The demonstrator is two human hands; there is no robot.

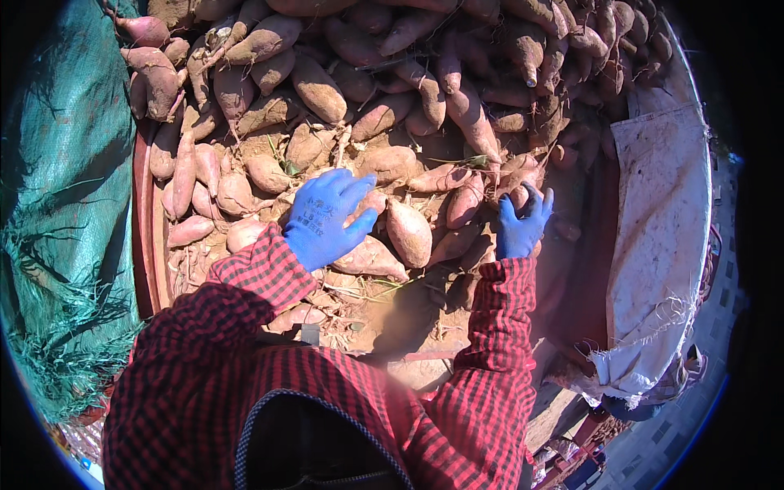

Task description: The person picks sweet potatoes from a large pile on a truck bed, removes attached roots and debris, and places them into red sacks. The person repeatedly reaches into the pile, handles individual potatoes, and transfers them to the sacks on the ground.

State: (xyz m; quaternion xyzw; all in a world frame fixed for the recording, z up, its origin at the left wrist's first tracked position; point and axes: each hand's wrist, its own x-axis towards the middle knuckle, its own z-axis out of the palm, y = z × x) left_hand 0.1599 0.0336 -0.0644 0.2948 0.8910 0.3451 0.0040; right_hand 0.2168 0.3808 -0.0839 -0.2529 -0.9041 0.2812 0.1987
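Observation:
Many sweet potatoes with dry soil on them lie heaped before me, thickest towards the top of the view. My left hand, in a blue work glove, is over the loose ones at the middle, its fingers spread; whether its palm touches one is hidden. Just right of its thumb lies a plump sweet potato. My right hand, also in a blue glove, has thumb and fingers curved apart at the lower edge of a sweet potato cluster. Whether it grips one cannot be told.
A reddish side wall and a green woven sheet border the heap at left. A pale, frayed woven sheet hangs over the right side. Soil, roots and dry stalks lie near my body. Paving shows at far right.

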